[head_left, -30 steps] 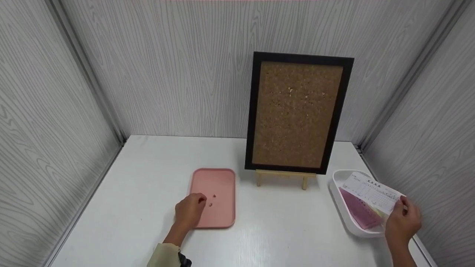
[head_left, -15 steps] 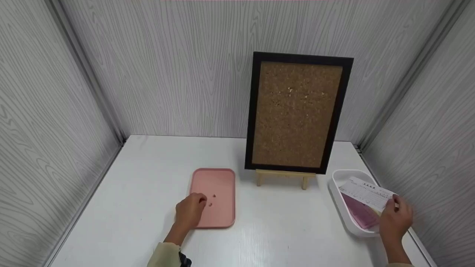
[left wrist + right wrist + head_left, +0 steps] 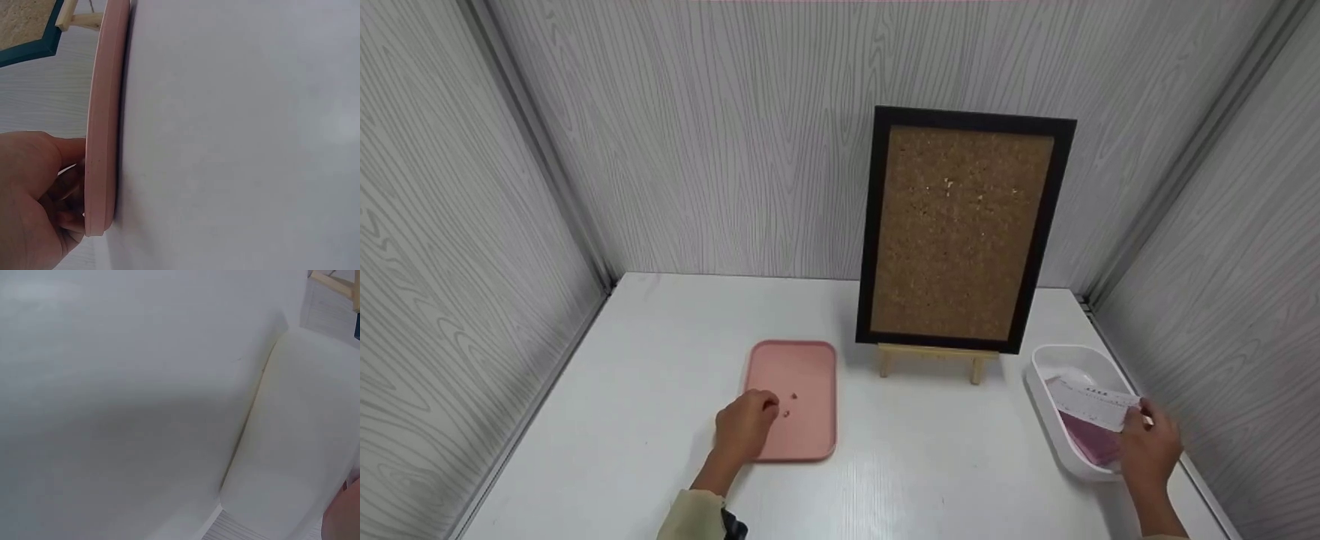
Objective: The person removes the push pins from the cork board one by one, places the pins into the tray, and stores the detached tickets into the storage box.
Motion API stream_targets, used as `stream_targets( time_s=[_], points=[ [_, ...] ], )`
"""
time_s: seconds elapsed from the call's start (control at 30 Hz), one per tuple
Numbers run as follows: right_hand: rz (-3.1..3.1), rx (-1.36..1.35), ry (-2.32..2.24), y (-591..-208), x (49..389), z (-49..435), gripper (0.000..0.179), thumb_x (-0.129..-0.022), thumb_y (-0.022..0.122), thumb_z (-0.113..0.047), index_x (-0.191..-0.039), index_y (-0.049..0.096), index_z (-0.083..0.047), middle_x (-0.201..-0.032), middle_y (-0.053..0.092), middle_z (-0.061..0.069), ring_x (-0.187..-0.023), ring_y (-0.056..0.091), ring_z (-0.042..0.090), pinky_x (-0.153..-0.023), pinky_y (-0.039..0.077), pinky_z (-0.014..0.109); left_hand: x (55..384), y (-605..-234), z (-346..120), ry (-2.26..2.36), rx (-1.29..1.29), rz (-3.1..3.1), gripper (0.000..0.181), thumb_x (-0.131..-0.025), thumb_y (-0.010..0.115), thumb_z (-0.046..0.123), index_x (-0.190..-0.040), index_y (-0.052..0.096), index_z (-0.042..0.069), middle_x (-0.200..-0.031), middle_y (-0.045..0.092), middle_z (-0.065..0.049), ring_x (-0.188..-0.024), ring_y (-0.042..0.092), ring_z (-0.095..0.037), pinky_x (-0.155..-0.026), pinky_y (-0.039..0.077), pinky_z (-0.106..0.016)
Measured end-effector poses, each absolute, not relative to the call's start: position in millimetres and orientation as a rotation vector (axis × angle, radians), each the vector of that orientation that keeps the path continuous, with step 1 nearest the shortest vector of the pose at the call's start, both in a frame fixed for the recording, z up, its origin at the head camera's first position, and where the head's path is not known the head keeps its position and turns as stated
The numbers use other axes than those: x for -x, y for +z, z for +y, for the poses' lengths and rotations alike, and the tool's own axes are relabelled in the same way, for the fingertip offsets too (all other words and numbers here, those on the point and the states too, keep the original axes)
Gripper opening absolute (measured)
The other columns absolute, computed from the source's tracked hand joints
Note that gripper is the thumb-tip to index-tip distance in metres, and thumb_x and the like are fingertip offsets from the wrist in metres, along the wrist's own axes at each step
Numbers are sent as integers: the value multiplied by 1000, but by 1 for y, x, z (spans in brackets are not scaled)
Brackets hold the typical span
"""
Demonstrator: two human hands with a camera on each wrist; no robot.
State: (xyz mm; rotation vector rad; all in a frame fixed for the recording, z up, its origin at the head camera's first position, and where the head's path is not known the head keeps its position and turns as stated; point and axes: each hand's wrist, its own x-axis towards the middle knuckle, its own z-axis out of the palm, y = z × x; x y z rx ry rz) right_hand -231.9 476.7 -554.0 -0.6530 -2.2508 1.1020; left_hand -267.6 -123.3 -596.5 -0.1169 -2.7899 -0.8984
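My right hand (image 3: 1149,444) pinches the right end of a white printed paper slip (image 3: 1091,403), its heading and fine lines too small to read. The slip slants over the white plastic bin (image 3: 1039,409) and overlaps a pinkish-purple sheet (image 3: 1087,437) inside it. In the right wrist view only a bit of the hand (image 3: 344,514) shows beyond the bin's outer wall (image 3: 295,439). My left hand (image 3: 744,426) hangs loosely curled over the left side of a pink tray (image 3: 810,442), near two tiny pieces. The left wrist view has its fingertips hidden behind the tray's rim (image 3: 102,124).
A black-framed corkboard (image 3: 956,247) stands on a small wooden easel (image 3: 937,351) at the back, right of the tray. Grey wood-grain panels (image 3: 720,135) close in the white table (image 3: 660,360) at the back and both sides.
My right hand has moved left with the paper slip, which has come lower over the bin. More of the bin's far end shows, and the yellow patch is hidden. The left hand stays put.
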Motion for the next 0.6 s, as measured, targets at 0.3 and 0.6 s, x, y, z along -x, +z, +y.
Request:
stream_targets(
  time_s=[0.3,0.6],
  points=[
    [-2303,682,1076,-551,225,478,47,-104,45,-26,-139,53,4,-127,57,20,-63,49,-15,-63,40,11,265,-594,-126,-960,68,-2817,12,-96,68,18,-104,75,12,-94,73,-1,-80,63,-13,-75,54,-42],
    [-2331,725,974,-541,212,460,46,-105,40,-25,-140,54,2,-133,56,23,-109,57,36,-90,40,48,258,-587,-121,-970,-20,-2807,17,-98,66,25,-105,75,14,-95,73,-1,-82,64,-14,-72,54,-39]
  ],
)
